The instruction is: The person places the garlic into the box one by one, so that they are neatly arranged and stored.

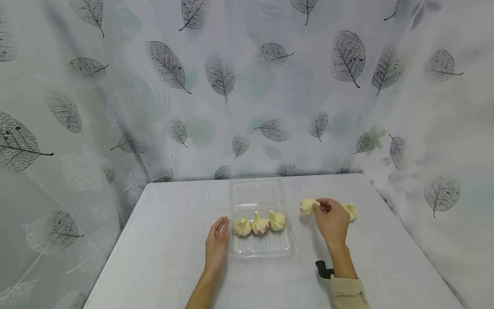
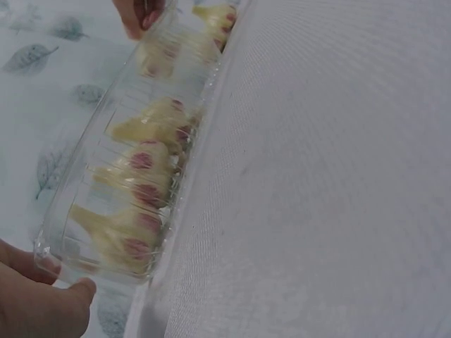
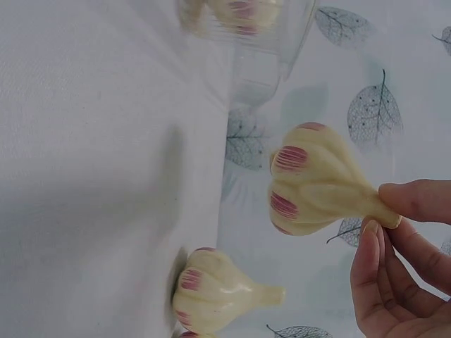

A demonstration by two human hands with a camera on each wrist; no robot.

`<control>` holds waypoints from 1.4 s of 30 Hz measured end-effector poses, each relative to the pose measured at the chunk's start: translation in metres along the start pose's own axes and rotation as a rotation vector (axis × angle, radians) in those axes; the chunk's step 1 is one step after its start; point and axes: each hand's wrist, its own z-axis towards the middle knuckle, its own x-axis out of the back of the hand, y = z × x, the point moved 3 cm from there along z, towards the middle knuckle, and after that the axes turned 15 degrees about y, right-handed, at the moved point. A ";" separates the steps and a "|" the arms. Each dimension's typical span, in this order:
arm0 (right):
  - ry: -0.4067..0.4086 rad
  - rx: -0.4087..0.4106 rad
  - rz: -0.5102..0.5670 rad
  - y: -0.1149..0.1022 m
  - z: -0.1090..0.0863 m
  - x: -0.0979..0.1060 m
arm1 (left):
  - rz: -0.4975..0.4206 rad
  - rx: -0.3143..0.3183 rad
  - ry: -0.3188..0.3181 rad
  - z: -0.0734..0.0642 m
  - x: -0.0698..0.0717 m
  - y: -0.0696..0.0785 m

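A clear plastic clamshell box (image 1: 262,248) lies with its lid folded back on the table, three garlic bulbs (image 1: 260,223) in a row inside. My left hand (image 1: 217,244) rests against the box's left side, its fingers fairly straight; the left wrist view shows the thumb and fingers (image 2: 42,296) at the box's end. To the right of the box, my right hand (image 1: 332,221) pinches a garlic bulb (image 3: 317,179) by its stem between thumb and fingers, above the table. Beyond that hand sits another garlic bulb (image 1: 350,211), partly hidden by it.
A white cloth covers the table (image 1: 166,249). Leaf-printed curtains (image 1: 247,86) hang behind it and along both sides. A black strap piece (image 1: 323,269) sticks out by the right wrist. In the right wrist view a loose garlic bulb (image 3: 218,290) stands below the held one.
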 end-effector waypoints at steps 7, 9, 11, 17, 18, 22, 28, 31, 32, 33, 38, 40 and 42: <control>0.014 0.025 0.039 -0.012 0.002 0.007 | 0.014 0.002 0.015 0.001 -0.001 0.000; 0.012 0.027 0.046 -0.016 0.002 0.009 | 0.015 0.005 0.015 0.001 -0.001 0.000; 0.009 0.029 0.055 -0.020 0.002 0.010 | 0.013 0.005 0.013 0.001 -0.001 -0.001; -0.006 0.042 0.078 -0.029 -0.002 0.010 | 0.010 0.000 0.017 0.001 0.000 -0.001; -0.008 0.044 0.080 -0.030 -0.003 0.010 | 0.012 0.001 0.018 0.001 -0.001 -0.001; -0.012 0.056 0.090 -0.035 -0.007 0.009 | 0.025 0.001 0.013 0.002 -0.001 -0.001; -0.037 0.068 0.079 -0.045 -0.012 0.011 | 0.029 0.010 0.019 0.002 -0.001 -0.001; -0.052 0.068 0.081 -0.049 -0.015 0.011 | 0.028 0.010 0.022 0.001 -0.001 -0.001; -0.057 0.069 0.087 -0.051 -0.017 0.011 | 0.026 0.009 0.022 0.001 -0.001 -0.001; -0.060 0.073 0.091 -0.052 -0.018 0.011 | 0.025 0.007 0.022 0.001 -0.001 -0.001; -0.072 0.100 0.116 -0.057 -0.025 0.010 | 0.022 0.005 0.023 0.002 -0.001 -0.002; -0.079 0.103 0.118 -0.059 -0.028 0.010 | 0.025 0.004 0.026 0.002 -0.001 -0.003; -0.085 0.101 0.117 -0.060 -0.030 0.010 | 0.025 -0.003 0.029 0.002 -0.001 -0.003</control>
